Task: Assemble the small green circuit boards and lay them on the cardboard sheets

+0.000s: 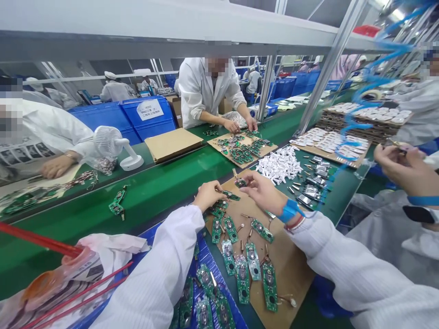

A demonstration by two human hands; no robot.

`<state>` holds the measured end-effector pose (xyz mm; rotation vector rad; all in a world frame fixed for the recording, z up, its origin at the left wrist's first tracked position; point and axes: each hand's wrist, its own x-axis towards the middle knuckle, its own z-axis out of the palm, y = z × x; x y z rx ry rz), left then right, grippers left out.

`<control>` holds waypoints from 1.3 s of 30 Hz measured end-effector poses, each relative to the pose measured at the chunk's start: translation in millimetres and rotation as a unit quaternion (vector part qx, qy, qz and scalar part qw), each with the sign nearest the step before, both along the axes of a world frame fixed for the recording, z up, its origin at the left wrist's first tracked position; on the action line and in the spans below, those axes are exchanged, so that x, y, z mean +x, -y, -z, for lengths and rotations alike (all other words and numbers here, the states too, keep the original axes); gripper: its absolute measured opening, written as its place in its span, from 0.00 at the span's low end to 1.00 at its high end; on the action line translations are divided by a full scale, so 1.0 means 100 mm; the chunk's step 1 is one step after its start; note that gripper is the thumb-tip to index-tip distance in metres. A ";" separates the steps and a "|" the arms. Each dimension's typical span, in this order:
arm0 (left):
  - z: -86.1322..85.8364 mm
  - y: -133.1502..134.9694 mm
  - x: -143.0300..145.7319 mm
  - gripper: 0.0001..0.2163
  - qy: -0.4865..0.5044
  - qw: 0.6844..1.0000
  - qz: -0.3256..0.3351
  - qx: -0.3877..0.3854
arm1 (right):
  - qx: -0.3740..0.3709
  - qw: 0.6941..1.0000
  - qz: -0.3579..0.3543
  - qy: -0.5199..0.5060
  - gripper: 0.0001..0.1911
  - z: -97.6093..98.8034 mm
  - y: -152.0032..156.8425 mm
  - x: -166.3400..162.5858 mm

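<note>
Fingers of the left hand pinch one end of a green circuit board, held just above a cardboard sheet. The right hand (a blue wrist strap circles its wrist) closes thumb and forefinger on a small dark part, touching or nearly touching that board. More loose boards lie on the cardboard below; a pile of white plastic pieces sits near, beyond the right hand.

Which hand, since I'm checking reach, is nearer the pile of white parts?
Right. The right hand is beside the pile of white parts; the left hand lies farther left.
</note>
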<state>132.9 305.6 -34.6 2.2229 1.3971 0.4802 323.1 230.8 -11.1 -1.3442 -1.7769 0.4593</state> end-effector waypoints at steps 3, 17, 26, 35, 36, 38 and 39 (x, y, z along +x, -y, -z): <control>-0.12 0.05 -0.04 0.08 0.080 0.996 0.003 0.024 | 0.057 0.998 -0.019 -0.032 0.08 -0.10 0.17 -0.02; -0.74 0.66 -0.25 0.07 0.334 0.934 -0.012 0.126 | 0.259 0.956 -0.102 -0.096 0.15 -0.35 0.53 -0.09; -0.78 0.91 -0.30 0.27 0.416 0.839 0.125 0.329 | 0.168 0.982 0.005 -0.089 0.11 -0.49 -0.01 0.18; -0.83 0.92 -0.45 0.32 0.303 0.852 0.173 0.390 | -0.029 0.985 0.172 0.014 0.06 -0.38 -1.53 0.69; -0.83 0.91 -0.45 0.31 0.292 0.856 0.167 0.392 | -0.045 0.984 0.171 0.014 0.05 -0.35 -1.63 0.71; -0.84 0.88 -0.46 0.29 0.275 0.859 0.162 0.400 | -0.073 0.984 0.161 0.003 0.05 -0.30 -1.80 0.74; -0.84 0.86 -0.46 0.29 0.267 0.860 0.162 0.404 | -0.083 0.985 0.151 -0.008 0.06 -0.28 -1.86 0.75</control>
